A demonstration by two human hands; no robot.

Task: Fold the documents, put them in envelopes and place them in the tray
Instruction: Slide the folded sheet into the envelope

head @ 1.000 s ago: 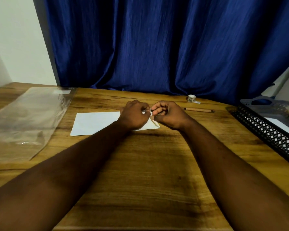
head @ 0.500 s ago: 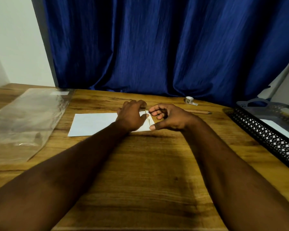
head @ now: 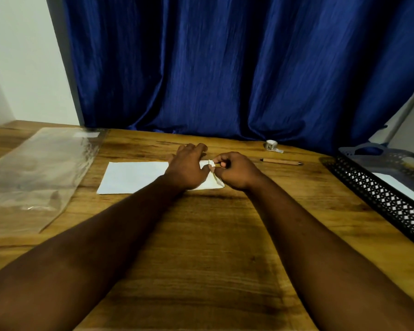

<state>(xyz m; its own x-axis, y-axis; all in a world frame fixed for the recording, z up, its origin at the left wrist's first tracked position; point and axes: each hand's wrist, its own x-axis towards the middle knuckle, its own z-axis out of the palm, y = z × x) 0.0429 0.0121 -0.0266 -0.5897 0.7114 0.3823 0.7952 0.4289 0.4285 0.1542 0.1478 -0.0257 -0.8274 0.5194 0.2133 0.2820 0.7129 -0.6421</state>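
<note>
A white envelope (head: 134, 176) lies flat on the wooden table in the middle of the head view. My left hand (head: 188, 167) rests palm down on its right part, pressing it to the table. My right hand (head: 234, 170) is at the envelope's right end, with thumb and fingers pinched on the raised flap edge there. The black perforated tray (head: 378, 194) stands at the right edge, with a white envelope (head: 402, 189) lying inside it.
A clear plastic sleeve (head: 31, 175) lies on the table's left side. A wooden pen (head: 281, 161) and a small roll of tape (head: 271, 145) lie behind my right hand. A blue curtain hangs behind the table.
My right hand has gone from a loose, part-open hold to a tight pinch on the envelope's right end. My left hand has flattened onto the envelope.
</note>
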